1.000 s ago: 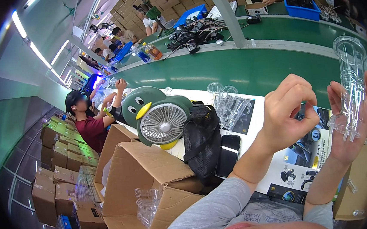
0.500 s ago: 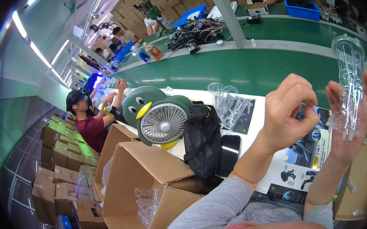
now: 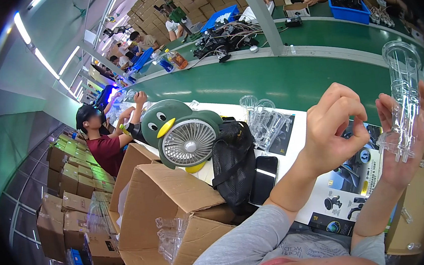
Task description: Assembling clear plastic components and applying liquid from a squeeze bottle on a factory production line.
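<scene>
In my right hand (image 3: 391, 160) is a clear plastic tube-shaped part (image 3: 403, 85). It stands nearly upright, with a round flanged rim at the top and short prongs at the bottom. My fingers are around its lower half. Just left of it, my left hand (image 3: 333, 128) is raised with its fingers curled and thumb and fingertips pressed together. Whatever is in that pinch, if anything, is too small or hidden to make out. The left hand does not touch the tube. More clear plastic parts (image 3: 266, 123) lie in a cluster on the table, beyond my left forearm.
A green penguin-shaped fan (image 3: 185, 134), a black mesh pouch (image 3: 234, 163) and a phone (image 3: 264, 178) sit left of my arms. An open carton (image 3: 172, 190) holds clear parts. Small clear pieces lie in a cardboard tray (image 3: 403, 227) at right. Behind runs a green conveyor (image 3: 218, 82).
My left hand has shifted very slightly upward. The right hand and the clear tube stay almost where they were.
</scene>
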{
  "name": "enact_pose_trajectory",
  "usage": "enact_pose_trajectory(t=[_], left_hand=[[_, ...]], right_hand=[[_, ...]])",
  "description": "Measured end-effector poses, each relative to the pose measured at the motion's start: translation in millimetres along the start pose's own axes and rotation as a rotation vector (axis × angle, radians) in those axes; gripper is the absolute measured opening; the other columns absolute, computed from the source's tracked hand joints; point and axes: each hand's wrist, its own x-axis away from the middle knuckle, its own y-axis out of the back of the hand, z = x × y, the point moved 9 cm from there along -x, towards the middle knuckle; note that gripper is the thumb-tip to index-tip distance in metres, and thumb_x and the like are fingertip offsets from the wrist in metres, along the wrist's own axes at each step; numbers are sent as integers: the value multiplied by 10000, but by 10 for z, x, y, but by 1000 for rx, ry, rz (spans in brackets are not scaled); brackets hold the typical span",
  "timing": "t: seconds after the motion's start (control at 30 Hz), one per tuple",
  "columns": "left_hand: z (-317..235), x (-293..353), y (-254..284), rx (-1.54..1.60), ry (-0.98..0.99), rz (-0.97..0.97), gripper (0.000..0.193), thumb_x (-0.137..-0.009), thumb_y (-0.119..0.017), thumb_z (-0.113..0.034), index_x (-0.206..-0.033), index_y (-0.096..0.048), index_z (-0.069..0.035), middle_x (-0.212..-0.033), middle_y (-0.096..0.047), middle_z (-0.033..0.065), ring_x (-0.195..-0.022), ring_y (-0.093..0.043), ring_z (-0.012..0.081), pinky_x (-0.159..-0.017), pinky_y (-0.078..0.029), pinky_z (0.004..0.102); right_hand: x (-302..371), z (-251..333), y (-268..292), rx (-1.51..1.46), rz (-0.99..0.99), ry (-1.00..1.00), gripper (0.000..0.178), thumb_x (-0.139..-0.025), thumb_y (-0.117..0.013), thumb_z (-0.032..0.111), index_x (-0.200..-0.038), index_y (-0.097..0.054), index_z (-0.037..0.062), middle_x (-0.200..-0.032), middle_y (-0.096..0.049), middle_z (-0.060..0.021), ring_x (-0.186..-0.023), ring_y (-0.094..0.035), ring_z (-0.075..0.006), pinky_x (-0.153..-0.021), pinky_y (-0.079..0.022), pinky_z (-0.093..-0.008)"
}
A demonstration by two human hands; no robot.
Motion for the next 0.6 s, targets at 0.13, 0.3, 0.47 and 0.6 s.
enact_pose_trajectory(t=[0.13,0.3,0.47,0.6], left_hand=[[-9,7,-3,-8,6,2,251,-487,-543,101,-692,-540,-43,-727,-532,48,-457,-357,45,-393,-248,184],[8,22,-21,6,20,1,250,-491,-546,102,-692,-540,-46,-732,-535,46,-459,-365,41,-382,-250,180],[-20,6,-22,12,-15,9,249,-499,-546,103,-698,-538,-46,-728,-540,43,-450,-369,42,-370,-252,182],[-8,4,-23,19,-7,12,247,-509,-548,101,-706,-536,-48,-719,-545,37,-440,-366,44,-368,-251,183]], right_hand=[[7,7,12,4,-13,0,560,-887,-431,305,-1343,-211,64,-1018,-574,-261,-972,-579,-312,-938,-400,-395],[17,25,4,17,-3,9,560,-889,-427,310,-1342,-209,64,-1019,-574,-258,-973,-579,-308,-944,-396,-397],[16,28,-7,16,-3,11,546,-897,-417,305,-1339,-210,58,-1014,-577,-253,-966,-582,-304,-940,-401,-393],[10,29,-9,29,-25,8,535,-904,-412,295,-1337,-210,55,-1002,-582,-250,-957,-586,-302,-934,-407,-389]])
